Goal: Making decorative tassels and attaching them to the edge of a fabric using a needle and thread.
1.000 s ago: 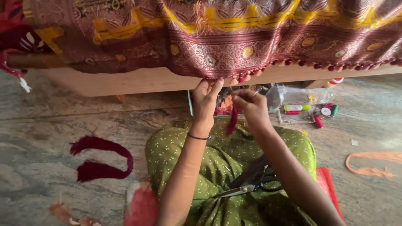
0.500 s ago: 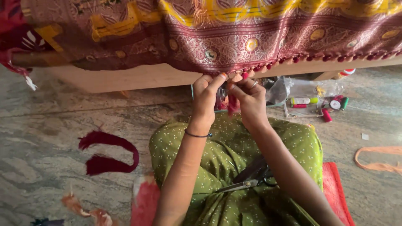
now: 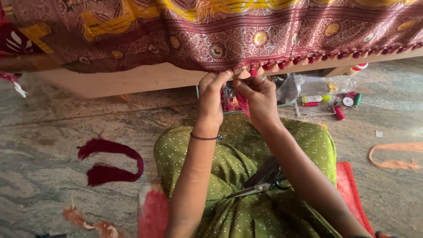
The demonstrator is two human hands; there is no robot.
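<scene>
Both hands have risen closer to the cloth's tasselled edge (image 3: 282, 66). Left hand (image 3: 211, 94) and right hand (image 3: 260, 94) pinch red thread (image 3: 241, 103) in a narrow grip beneath it. Keeping the thread taut should help. Scissors (image 3: 260, 185) lie in the lap.

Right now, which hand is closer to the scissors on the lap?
The right. The right hand is up at the cloth's tasselled edge, and its forearm runs down right over the scissors. The left hand is up there too, a little further to the left of them.
</scene>
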